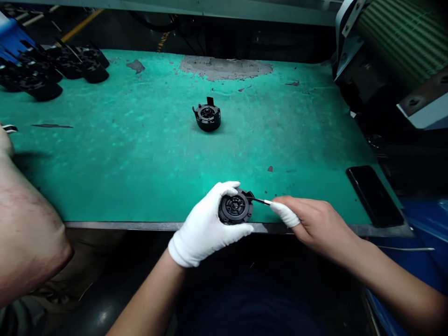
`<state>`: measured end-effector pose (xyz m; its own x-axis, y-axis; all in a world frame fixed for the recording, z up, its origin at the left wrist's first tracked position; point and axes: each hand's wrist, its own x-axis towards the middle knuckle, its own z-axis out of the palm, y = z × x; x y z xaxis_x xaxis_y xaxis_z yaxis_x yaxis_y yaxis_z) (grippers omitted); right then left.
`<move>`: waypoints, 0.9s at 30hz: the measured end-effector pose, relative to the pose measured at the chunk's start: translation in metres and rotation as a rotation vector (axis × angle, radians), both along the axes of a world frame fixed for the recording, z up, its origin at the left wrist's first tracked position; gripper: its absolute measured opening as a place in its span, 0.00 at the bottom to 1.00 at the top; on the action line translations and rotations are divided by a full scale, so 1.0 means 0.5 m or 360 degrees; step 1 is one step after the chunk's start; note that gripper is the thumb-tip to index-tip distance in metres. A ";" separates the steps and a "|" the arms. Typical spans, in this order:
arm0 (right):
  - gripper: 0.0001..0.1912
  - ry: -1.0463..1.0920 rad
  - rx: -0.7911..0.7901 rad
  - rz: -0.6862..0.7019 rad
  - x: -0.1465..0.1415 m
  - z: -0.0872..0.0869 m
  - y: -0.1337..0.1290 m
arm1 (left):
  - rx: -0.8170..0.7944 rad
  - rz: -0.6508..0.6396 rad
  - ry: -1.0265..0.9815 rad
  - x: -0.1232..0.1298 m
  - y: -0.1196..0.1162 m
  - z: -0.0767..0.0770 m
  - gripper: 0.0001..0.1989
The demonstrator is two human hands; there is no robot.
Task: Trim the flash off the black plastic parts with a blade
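At the near edge of the green tabletop, around the middle of the scene, the person's left hand, in a white glove, holds a round black part. Its grip is closed around the left side of the part, thumb at the near side and fingers curled over the far side, with the ringed face turned up. The right hand, bare except for a white cover on the thumb, comes in from the right with its grip closed on a thin tool, black toward the tip and white near the fingers. The tool points left, its tip at the far right side of the part's rim; whether it touches cannot be told. Beyond the hands, a second black part stands alone, with upright tabs on its rim. At the far left is a group of similar black parts, with a blue container behind them. A dark phone lies near the right edge. Another person's arm shows at the near left, and a green ribbed cylinder is at the far right.
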<state>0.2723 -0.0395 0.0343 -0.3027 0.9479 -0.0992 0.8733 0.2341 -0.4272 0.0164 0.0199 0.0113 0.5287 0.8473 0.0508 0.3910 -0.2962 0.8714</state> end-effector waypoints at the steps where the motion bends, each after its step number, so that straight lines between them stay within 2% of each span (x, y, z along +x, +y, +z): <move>1: 0.18 0.0093 -0.0030 -0.0065 0.000 0.000 -0.012 | 0.0040 0.0091 -0.0020 0.007 -0.014 -0.005 0.31; 3: 0.20 0.0203 -0.0110 -0.0111 -0.003 0.003 -0.034 | 0.0121 0.0244 -0.0055 0.021 -0.038 -0.016 0.31; 6: 0.27 0.0210 -0.0220 -0.0002 -0.017 0.006 -0.060 | 0.0192 0.0360 -0.0063 0.035 -0.058 -0.027 0.32; 13: 0.35 0.0108 -0.0379 0.0204 -0.029 0.008 -0.060 | 0.0198 0.0348 -0.0058 0.034 -0.055 -0.026 0.32; 21: 0.33 0.0066 -0.0316 0.0211 -0.028 0.012 -0.049 | 0.0153 0.0317 -0.0029 0.032 -0.055 -0.019 0.30; 27: 0.30 0.0209 -0.0382 0.0242 -0.028 0.010 -0.040 | 0.0122 0.0319 -0.0004 0.032 -0.055 -0.017 0.31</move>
<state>0.2584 -0.0597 0.0394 -0.4641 0.8451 -0.2653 0.7698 0.2367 -0.5927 0.0324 -0.0073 0.0030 0.3498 0.9291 0.1199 0.4468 -0.2779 0.8504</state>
